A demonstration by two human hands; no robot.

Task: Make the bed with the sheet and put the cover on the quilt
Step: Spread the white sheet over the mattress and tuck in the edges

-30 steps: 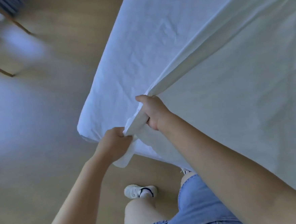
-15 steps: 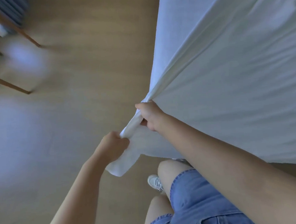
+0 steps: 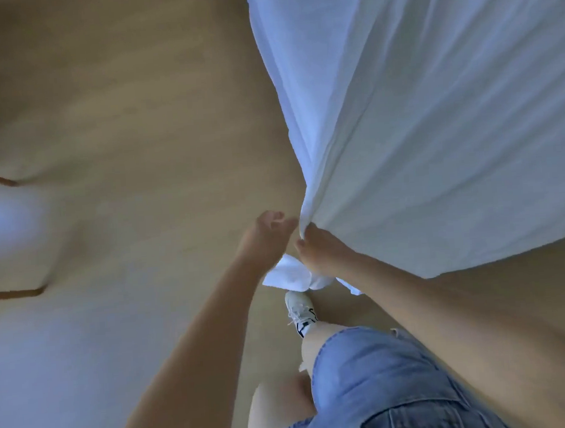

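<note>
Seen from above: denim shorts [image 3: 380, 384] and a white shoe [image 3: 299, 308] on a wooden floor [image 3: 134, 124]. Ahead, the right hand [image 3: 317, 250] grips the white sheet [image 3: 435, 119] by its bunched corner. The left hand [image 3: 269, 229] is curled just beside the sheet's edge; whether it holds cloth is unclear. The sheet stretches away to the upper right.

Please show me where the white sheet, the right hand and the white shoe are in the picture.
white sheet [image 3: 436, 136], head view, middle of the spread cloth.
right hand [image 3: 320, 249], head view, back of the hand gripping the sheet.
white shoe [image 3: 299, 308], head view, its laced top.
</note>
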